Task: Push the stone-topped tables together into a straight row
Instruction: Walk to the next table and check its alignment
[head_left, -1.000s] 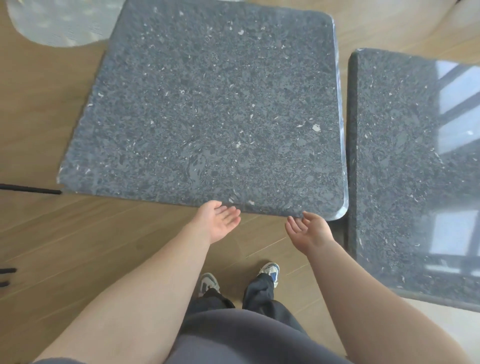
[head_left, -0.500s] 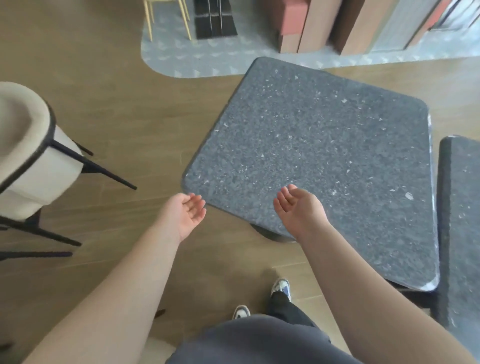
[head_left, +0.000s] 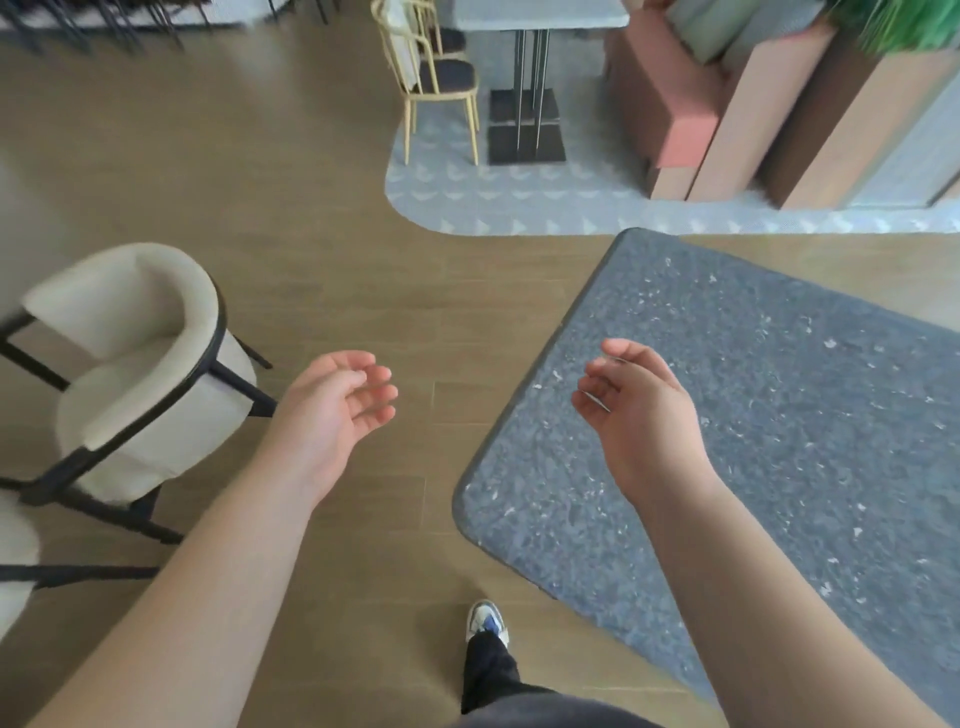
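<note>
One dark grey speckled stone-topped table (head_left: 753, 415) fills the right side of the head view, its rounded near-left corner pointing toward me. My right hand (head_left: 639, 410) hovers above its left edge, fingers loosely curled and apart, holding nothing. My left hand (head_left: 332, 410) floats over the wooden floor to the left of the table, palm turned inward, fingers apart and empty. Neither hand touches the table. The second stone table is out of view.
A cream armchair with a black frame (head_left: 130, 374) stands at the left. At the back are a yellow chair (head_left: 431, 78), a pedestal table base (head_left: 524, 119), a grey patterned floor area (head_left: 519, 202) and pink and brown booth seating (head_left: 727, 104). My shoe (head_left: 485, 621) is below.
My view has swung left and up, so the second table has left the frame. Both hands have come away from the table's near edge and risen; the left one is now over bare floor.
</note>
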